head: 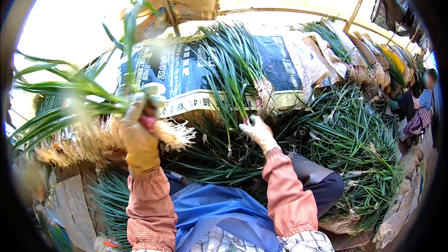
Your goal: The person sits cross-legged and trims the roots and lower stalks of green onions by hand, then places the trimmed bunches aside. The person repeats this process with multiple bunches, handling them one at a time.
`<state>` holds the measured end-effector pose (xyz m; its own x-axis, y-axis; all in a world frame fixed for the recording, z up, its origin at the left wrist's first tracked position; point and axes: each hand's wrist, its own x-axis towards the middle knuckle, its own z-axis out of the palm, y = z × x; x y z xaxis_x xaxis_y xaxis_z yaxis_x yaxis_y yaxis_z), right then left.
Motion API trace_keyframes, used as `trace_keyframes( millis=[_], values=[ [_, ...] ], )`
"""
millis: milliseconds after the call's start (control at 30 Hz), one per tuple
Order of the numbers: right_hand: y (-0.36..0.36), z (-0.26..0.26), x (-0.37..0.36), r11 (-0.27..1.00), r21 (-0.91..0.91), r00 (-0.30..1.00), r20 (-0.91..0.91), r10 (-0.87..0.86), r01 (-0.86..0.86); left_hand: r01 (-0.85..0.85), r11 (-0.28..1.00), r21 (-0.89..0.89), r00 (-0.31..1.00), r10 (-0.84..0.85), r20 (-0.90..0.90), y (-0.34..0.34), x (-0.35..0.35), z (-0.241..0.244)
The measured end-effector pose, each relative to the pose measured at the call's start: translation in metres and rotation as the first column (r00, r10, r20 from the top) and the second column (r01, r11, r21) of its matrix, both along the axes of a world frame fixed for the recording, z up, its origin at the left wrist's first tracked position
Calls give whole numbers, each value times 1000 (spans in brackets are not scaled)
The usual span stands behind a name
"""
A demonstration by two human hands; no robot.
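My gloved left hand (141, 129) is raised on the left, closed around a bunch of red-bulbed scallions (150, 123). Their white roots point right, and their blurred green leaves fan out to the left and up. Lower, at the middle, my gloved right hand (258, 132) pinches a few scallions (241, 103) by their pale stem ends, the leaves reaching up over a printed blue-and-white sack (175, 66). Just above it a sorted bunch of scallions (245, 52) lies across the sack, roots toward me.
Loose scallions (353, 136) pile up on the right and below the sack. Rooted bunches (94, 134) line the left. More bunches under paper sacks (360, 49) run to the far right, where another person (418, 108) sits. A pole (167, 5) slants behind the sack.
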<state>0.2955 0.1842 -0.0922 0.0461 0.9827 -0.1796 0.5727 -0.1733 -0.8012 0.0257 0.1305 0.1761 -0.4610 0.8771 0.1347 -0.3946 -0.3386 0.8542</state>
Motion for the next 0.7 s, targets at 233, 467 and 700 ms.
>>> trace_keyframes(
  millis=[233, 467, 700],
  values=[
    [-34, 76, -12, 951, -132, 578, -814, 56, -278, 532, 741, -411, 847, -475, 241, 6, 36, -124],
    [-53, 72, -16, 861, -319, 769, -627, 122, -396, 620, 669, -409, 778, -591, 213, -5, 63, -205],
    [-9, 67, -67, 971, -239, 706, -688, -168, -1, 551, 687, -474, 824, -540, 175, -24, 81, -210]
  ],
)
